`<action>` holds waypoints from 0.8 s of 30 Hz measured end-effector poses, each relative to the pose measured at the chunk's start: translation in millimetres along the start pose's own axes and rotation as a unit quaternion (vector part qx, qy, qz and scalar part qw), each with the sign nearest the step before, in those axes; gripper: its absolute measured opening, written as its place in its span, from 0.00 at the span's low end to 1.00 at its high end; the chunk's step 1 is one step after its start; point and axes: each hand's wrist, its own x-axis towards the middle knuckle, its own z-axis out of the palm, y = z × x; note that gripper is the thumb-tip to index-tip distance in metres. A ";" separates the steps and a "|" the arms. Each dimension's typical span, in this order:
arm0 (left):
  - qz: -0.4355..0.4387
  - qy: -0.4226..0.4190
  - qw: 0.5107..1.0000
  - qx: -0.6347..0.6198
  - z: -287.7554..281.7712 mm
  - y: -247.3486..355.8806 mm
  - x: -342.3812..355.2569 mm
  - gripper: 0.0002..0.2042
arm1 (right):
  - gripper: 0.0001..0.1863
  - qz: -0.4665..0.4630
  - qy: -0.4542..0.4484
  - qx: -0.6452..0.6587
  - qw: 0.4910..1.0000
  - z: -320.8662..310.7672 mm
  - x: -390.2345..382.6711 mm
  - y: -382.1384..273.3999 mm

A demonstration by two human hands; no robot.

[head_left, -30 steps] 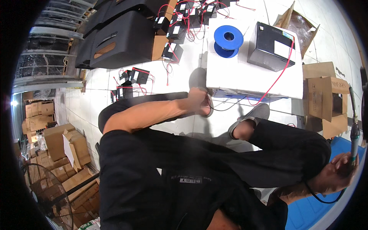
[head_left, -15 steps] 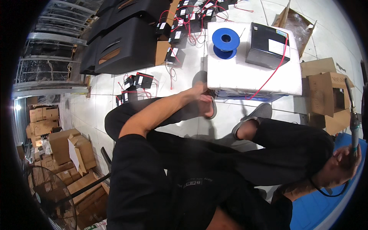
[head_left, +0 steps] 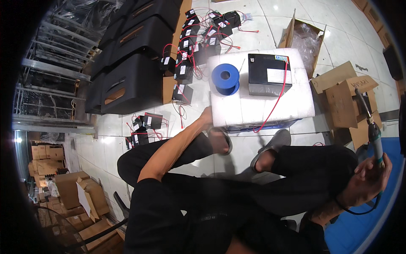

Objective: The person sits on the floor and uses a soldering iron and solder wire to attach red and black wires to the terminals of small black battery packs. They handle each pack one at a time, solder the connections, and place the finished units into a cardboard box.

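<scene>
My right hand (head_left: 367, 180) is closed around the handle of a soldering iron (head_left: 374, 135), its metal tip pointing up and away from me, with a black cord looping below. My left hand (head_left: 206, 117) rests against the near left side of a white foam block (head_left: 237, 112); its fingers are mostly hidden by the block. On top of the block stands a black battery (head_left: 264, 72) with a white label and a red wire (head_left: 277, 103) hanging over the near edge. Beside it sits a blue spool (head_left: 225, 77).
Several small black batteries with red wires (head_left: 184, 72) lie on the tiled floor at the far left. Large black casings (head_left: 135, 89) stand beside them. Open cardboard boxes (head_left: 340, 101) are at the right, a blue surface (head_left: 359, 224) near my right arm, a fan (head_left: 55, 228) at lower left.
My view has shifted, so the block and batteries sit lower in it. My left hand has moved from the block's near corner to its left side. The soldering iron stays in my right hand.
</scene>
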 end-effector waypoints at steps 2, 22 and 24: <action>-0.091 0.017 0.993 -0.076 -10.4 14.7 -25.6 0.17 | 0.16 -0.108 -0.063 -0.106 0.986 -0.6 0.6 1.5; 0.356 0.368 0.845 0.153 92.1 214.6 -218.4 0.04 | 0.21 0.130 0.133 0.026 0.982 -7.9 -9.8 10.0; 0.379 0.388 0.821 0.177 94.7 210.6 -223.8 0.05 | 0.20 0.127 0.127 0.024 0.983 -8.8 -8.4 12.6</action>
